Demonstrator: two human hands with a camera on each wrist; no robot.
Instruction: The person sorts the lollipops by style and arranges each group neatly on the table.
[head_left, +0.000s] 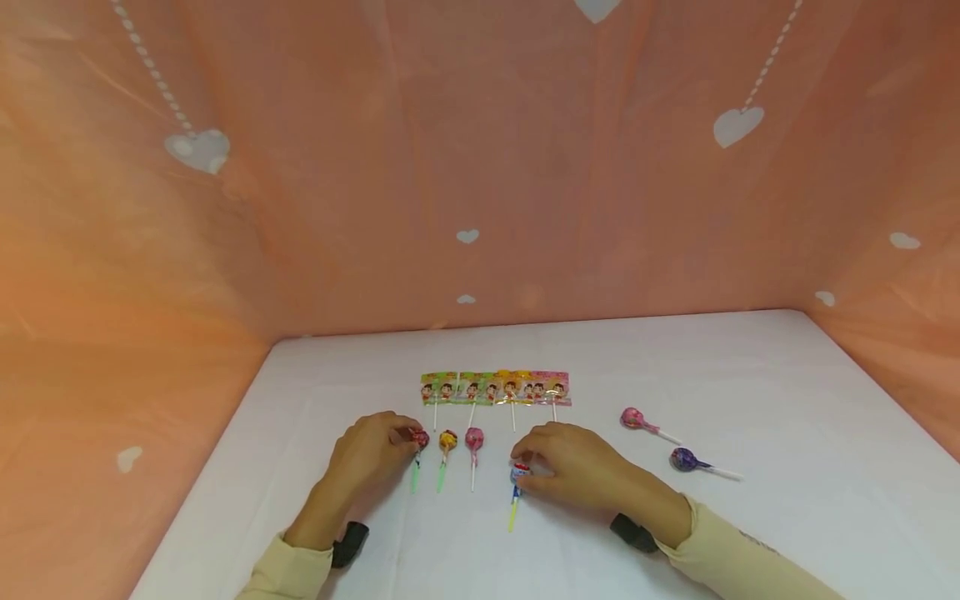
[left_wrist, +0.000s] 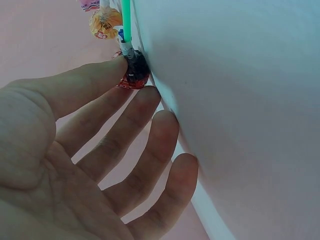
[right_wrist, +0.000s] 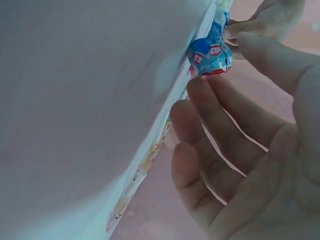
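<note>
My left hand [head_left: 372, 454] pinches a dark red lollipop [left_wrist: 135, 72] with a green stick between thumb and fingers, low against the white tabletop. Around a blue lollipop [head_left: 519, 475] with a yellow stick, my right hand [head_left: 577, 467] lies with thumb and fingers apart; the right wrist view shows a small gap by the thumb [right_wrist: 257, 52]. Between the hands are a yellow lollipop [head_left: 447, 440] with a green stick and a pink lollipop [head_left: 474, 439] with a white stick, heads pointing away from me.
Behind them, several flat-wrapped lollipops [head_left: 472, 388] form a row in green, yellow and pink packets. To the right lie a pink lollipop [head_left: 633, 418] and a purple lollipop [head_left: 684, 459], sticks slanting rightward. An orange cloth [head_left: 480, 167] with hearts encloses the white table [head_left: 750, 375].
</note>
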